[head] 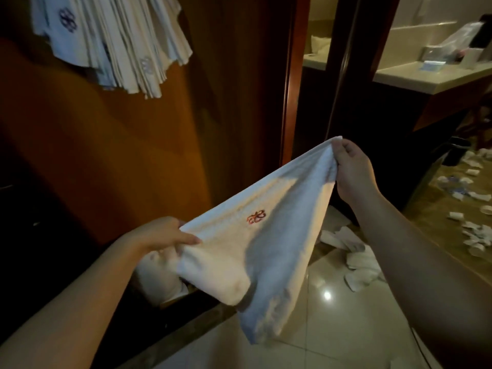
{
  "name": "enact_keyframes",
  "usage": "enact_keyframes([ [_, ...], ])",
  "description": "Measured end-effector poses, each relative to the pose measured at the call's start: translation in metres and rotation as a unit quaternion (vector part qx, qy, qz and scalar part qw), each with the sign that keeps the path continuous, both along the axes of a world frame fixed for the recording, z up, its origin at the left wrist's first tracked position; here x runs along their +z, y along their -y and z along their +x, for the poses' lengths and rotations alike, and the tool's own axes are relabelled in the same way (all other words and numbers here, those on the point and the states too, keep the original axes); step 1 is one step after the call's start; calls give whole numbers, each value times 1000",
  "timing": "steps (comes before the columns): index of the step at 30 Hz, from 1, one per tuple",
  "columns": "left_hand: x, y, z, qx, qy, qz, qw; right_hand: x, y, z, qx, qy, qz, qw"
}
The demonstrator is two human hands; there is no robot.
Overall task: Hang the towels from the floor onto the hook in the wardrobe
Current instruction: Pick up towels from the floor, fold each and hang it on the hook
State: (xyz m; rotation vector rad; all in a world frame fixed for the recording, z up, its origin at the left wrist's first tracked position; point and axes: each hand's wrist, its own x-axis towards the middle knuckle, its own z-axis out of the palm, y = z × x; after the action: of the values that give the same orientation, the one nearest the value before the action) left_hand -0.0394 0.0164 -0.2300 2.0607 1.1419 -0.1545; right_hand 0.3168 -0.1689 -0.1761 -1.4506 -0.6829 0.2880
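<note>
A white towel point(253, 251) with a small red embroidered emblem is stretched between both my hands in front of the open wardrobe. My left hand point(162, 234) pinches its lower left corner. My right hand point(351, 169) grips its upper right corner, held higher. The towel's loose lower part sags toward the floor. Several white towels point(114, 41) with dark blue emblems hang bunched at the upper left inside the wardrobe; the hook itself is hidden. More white towels point(356, 262) lie crumpled on the tiled floor below my right forearm.
The wardrobe's wooden back panel point(106, 155) fills the left side, with its door frame point(290, 102) at centre. A pale counter point(431, 75) with clutter stands at the upper right. Small white scraps point(474, 233) litter the floor on the right. Something white point(159, 280) sits on the wardrobe's bottom edge.
</note>
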Motion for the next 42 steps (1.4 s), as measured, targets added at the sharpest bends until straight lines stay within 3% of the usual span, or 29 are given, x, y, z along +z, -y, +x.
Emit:
enact_keyframes([
  [4, 5, 0, -41, 92, 124, -23, 988, -2, -4, -14, -17, 24, -39, 999],
  [7, 7, 2, -67, 194, 241, -80, 948, -1, -9, -22, -51, 52, -75, 994],
  [11, 14, 2, -90, 236, 339, -111, 904, -4, -10, -24, -65, 103, -112, 986],
  [16, 16, -3, -99, 286, 382, -111, 872, -10, -8, -20, -92, 97, -134, 982],
  [18, 13, -3, -95, 309, 421, -131, 843, -15, -10, -22, -90, 88, -147, 981],
  [21, 10, 5, -80, 365, 494, -205, 762, -22, -14, -26, -59, 17, -167, 984],
  [23, 7, 12, -70, 420, 513, -240, 709, -26, -17, -31, -37, -79, -167, 982],
  [26, 5, 24, -58, 458, 527, -238, 675, -42, -18, -51, 5, -258, -98, 961],
  [30, 7, 51, -39, 429, 555, -215, 679, -56, -20, -107, 29, -344, -61, 936],
  [35, 16, 87, -14, 416, 584, -213, 664, -50, -26, -197, 78, -225, -76, 968],
  [38, 20, 103, -7, 394, 563, -207, 696, -40, -24, -239, 96, -133, -68, 984],
  [42, 22, 116, -12, 328, 530, -161, 765, -33, -20, -271, 145, -17, -31, 989],
])
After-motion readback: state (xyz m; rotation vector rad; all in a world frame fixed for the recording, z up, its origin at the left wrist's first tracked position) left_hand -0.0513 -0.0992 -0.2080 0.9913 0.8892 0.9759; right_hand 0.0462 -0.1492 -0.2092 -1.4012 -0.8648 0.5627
